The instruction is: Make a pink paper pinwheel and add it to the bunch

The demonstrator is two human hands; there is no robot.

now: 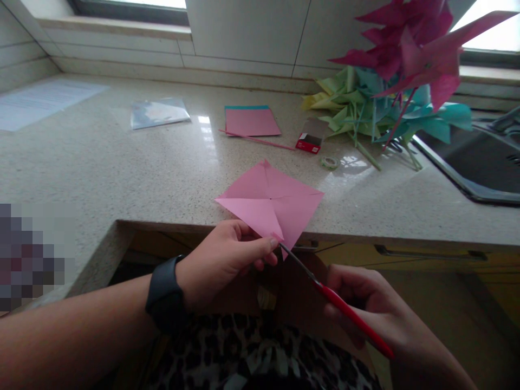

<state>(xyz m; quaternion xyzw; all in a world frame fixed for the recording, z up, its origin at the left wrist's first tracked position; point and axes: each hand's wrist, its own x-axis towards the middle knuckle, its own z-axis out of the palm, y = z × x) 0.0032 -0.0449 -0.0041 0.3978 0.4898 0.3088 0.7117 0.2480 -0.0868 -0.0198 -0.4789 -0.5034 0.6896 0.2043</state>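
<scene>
A pink paper square [296,206] with slits running in from its corners and a small dark hole at its middle overhangs the counter's front edge. My left hand [235,260], wearing a dark watch, pinches its near corner between thumb and fingers. In my right hand [365,298] are red-handled scissors [345,310], seen nearly edge-on. Their thin metal tip touches the paper beside my left thumb. Whether the blades are apart cannot be made out.
Behind the square lie stacked coloured paper [252,122], a pink stick [260,140], a small red box [309,138] and a tape roll [329,162]. Several paper pinwheels [426,59] stand at right beside the sink [479,157]. A clear packet [160,114] and printed sheet [44,103] lie left.
</scene>
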